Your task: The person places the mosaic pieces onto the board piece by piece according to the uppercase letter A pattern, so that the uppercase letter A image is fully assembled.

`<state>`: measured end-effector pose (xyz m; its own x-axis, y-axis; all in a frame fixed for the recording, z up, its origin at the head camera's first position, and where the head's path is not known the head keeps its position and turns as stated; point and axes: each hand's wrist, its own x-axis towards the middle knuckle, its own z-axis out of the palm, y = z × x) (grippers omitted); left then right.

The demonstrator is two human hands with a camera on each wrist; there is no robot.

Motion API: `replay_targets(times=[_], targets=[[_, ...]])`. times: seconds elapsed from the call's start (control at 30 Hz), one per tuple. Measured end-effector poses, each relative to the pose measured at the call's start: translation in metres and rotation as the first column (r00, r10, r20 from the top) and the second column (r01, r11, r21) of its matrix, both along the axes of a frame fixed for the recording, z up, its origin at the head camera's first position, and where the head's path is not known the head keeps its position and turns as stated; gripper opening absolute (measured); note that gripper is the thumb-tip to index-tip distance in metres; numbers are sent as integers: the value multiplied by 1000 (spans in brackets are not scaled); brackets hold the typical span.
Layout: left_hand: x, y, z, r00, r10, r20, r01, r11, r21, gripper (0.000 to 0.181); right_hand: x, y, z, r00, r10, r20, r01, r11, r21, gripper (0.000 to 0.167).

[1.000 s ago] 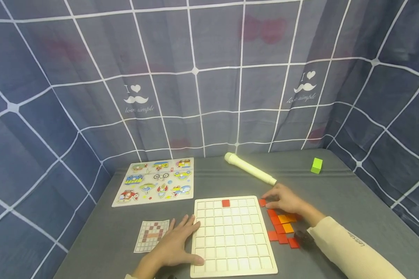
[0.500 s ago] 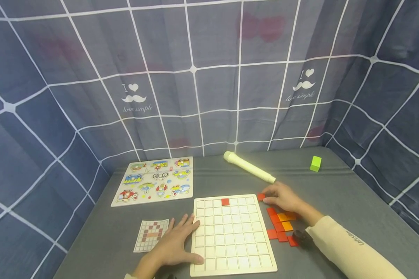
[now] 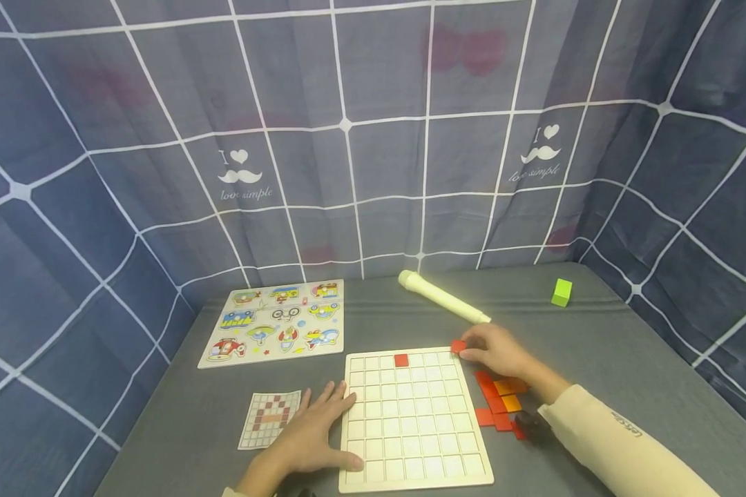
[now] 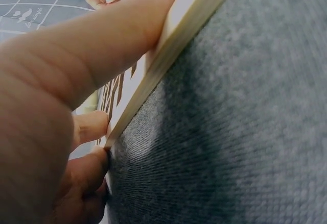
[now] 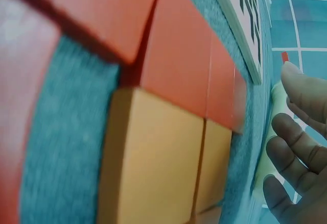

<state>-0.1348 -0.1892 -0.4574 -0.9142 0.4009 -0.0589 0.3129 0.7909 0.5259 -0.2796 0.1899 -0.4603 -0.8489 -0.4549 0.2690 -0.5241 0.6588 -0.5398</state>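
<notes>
A pale wooden grid board (image 3: 412, 428) lies on the dark cloth, with one red square tile (image 3: 400, 360) in its top row. My left hand (image 3: 311, 433) rests along the board's left edge, fingers spread; the left wrist view shows its thumb (image 4: 117, 35) across the rim. Above the board's upper right corner, my right hand (image 3: 496, 351) pinches another red tile (image 3: 458, 346) between thumb and fingertips. Beneath that forearm lie several loose red tiles (image 3: 486, 386) and orange tiles (image 3: 510, 402), seen close up in the right wrist view.
A small pattern card (image 3: 267, 422) lies left of my left hand. Behind it sits a vehicle puzzle board (image 3: 276, 323). A pale yellow microphone-shaped stick (image 3: 444, 298) lies just beyond my right hand, and a green block (image 3: 562, 293) stands at the back right. Gridded curtains surround the table.
My right hand has lifted the pinched red tile off the cloth and carried it left, to the board's upper right corner. The left hand stays in place.
</notes>
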Motion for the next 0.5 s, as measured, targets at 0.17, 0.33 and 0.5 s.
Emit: replay_targets(times=[0.17, 0.33, 0.5], targets=[[0, 0, 0, 1000, 4, -1, -4, 1000, -2, 105, 2, -6, -1, 1000, 14, 5, -14, 1000, -17, 26], [1, 0, 0, 1000, 1, -2, -1, 1000, 1, 105, 5, -15, -1, 1000, 29, 10, -29, 999, -31, 25], [1, 0, 0, 1000, 0, 1, 0, 1000, 8, 105, 10, -31, -1, 995, 86, 49, -84, 996, -38, 28]])
